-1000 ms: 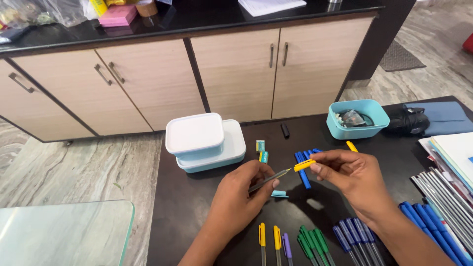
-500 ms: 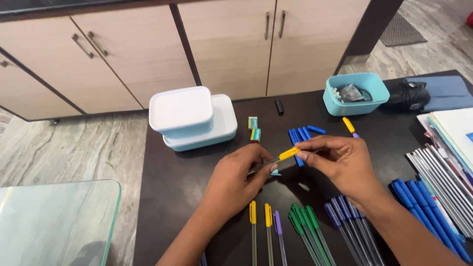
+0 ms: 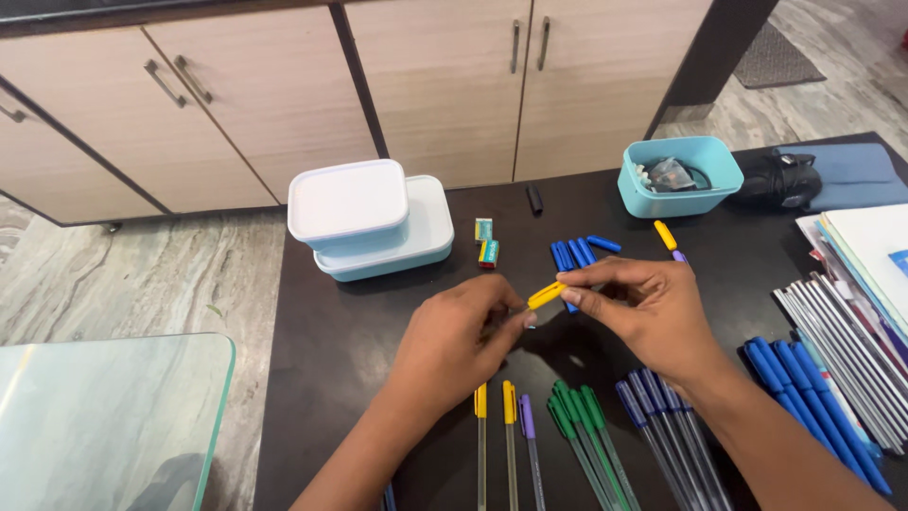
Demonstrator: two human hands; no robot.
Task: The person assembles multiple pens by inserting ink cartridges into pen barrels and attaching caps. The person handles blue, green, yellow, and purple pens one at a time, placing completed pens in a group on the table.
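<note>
The right hand (image 3: 653,308) pinches a small yellow pen cap (image 3: 546,295) between thumb and fingertips, in the air over the middle of the dark worktop (image 3: 359,331). The left hand (image 3: 454,345) is curled shut around something thin just beside the cap, most likely a pen, but the fingers hide it so I cannot tell for sure. The two hands almost touch. The cap is little and smooth, so it could slip out of the pinch and roll in among the loose blue caps (image 3: 570,254) just behind it. If the cap and the hidden thing do not line up, a push could bend the tip or poke a finger. The wrists hang right above the rows of yellow pens (image 3: 494,402), green pens (image 3: 577,407) and blue pens (image 3: 653,402), so a dropped arm could knock them crooked. The two stacked white boxes (image 3: 369,218) and the light blue tub (image 3: 681,175) sit well away and look safe.
</note>
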